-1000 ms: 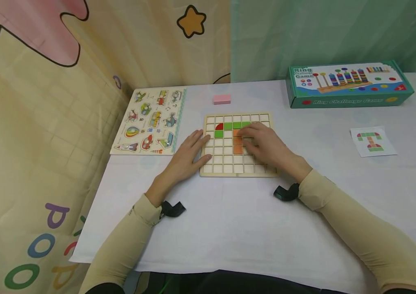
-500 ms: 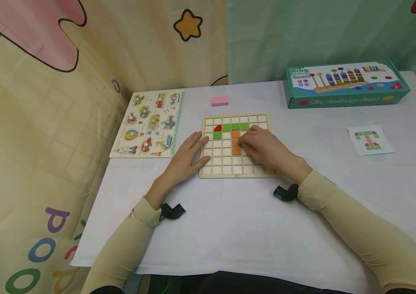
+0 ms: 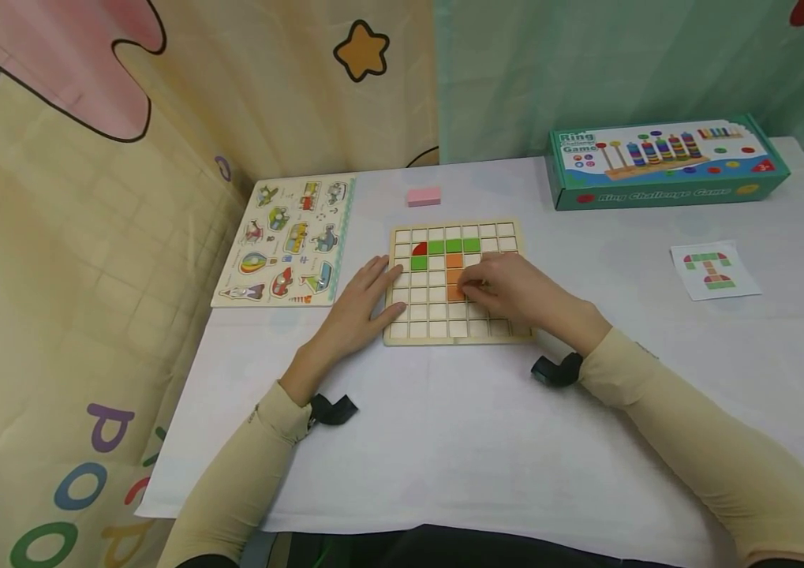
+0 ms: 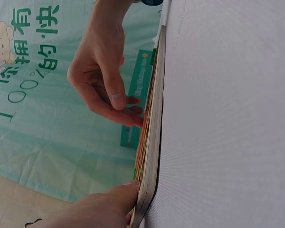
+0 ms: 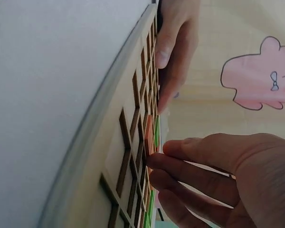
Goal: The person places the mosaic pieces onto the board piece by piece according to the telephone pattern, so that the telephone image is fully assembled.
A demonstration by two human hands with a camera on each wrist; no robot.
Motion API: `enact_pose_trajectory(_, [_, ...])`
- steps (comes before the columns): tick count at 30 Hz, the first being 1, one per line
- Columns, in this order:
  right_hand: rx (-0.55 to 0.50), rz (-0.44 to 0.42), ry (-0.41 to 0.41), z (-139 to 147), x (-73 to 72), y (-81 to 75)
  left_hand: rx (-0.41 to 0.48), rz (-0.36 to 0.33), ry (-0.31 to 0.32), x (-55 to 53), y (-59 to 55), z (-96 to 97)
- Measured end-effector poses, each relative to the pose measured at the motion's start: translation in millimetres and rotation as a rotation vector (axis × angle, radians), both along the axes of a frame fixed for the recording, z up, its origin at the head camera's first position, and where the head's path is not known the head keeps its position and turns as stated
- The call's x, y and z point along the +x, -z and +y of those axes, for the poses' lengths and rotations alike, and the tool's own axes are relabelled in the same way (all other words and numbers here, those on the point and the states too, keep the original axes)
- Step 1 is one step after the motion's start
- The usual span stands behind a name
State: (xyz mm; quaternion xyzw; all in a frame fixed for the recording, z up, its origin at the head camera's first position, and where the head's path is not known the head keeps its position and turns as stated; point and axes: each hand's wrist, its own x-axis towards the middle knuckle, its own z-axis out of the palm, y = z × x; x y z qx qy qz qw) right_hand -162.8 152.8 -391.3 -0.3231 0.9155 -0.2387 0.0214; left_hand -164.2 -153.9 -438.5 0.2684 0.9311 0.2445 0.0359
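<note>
Head view, wooden grid [image 3: 438,293], orange squares [image 3: 453,276], left fingers [image 3: 390,276] spread, right fingers [image 3: 478,272] parted

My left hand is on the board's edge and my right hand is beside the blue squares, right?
Not quite: the head view shows the squares beside your right hand are orange, not blue. Your left hand is on the board's edge.

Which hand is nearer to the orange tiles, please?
Right. The right grip is beside the orange tiles, at their right; the left grip is farther off, at the left edge of the board.
</note>
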Motion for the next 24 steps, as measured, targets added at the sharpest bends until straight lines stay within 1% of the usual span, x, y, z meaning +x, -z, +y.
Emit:
enact_pose_trajectory(3, [-0.018, -0.076, 0.002, 9, -3.3, -6.4, 0.002, 0.003, 0.0, 0.7, -0.1, -0.4])
enact_pose_trajectory(7, [-0.038, -0.153, 0.055, 30, -10.5, -17.1, 0.006, 0.011, 0.001, 1.2, 0.2, -0.9])
enact_pose_trajectory(14, [0.021, -0.242, 0.158, 71, -22.9, -30.6, 0.003, 0.011, 0.0, 0.9, 0.3, -0.2])
enact_pose_trajectory(18, [0.086, -0.311, 0.19, 85, -27.0, -32.2, 0.004, 0.011, 0.001, 1.0, -0.3, 0.1])
enact_pose_trajectory(21, [0.133, -0.366, 0.183, 90, -28.3, -29.8, 0.003, 0.006, 0.001, 1.2, -1.2, 0.4])
enact_pose_trajectory(24, [0.145, -0.391, 0.169, 89, -28.5, -27.2, 0.002, 0.004, 0.001, 1.3, -2.0, 0.7])
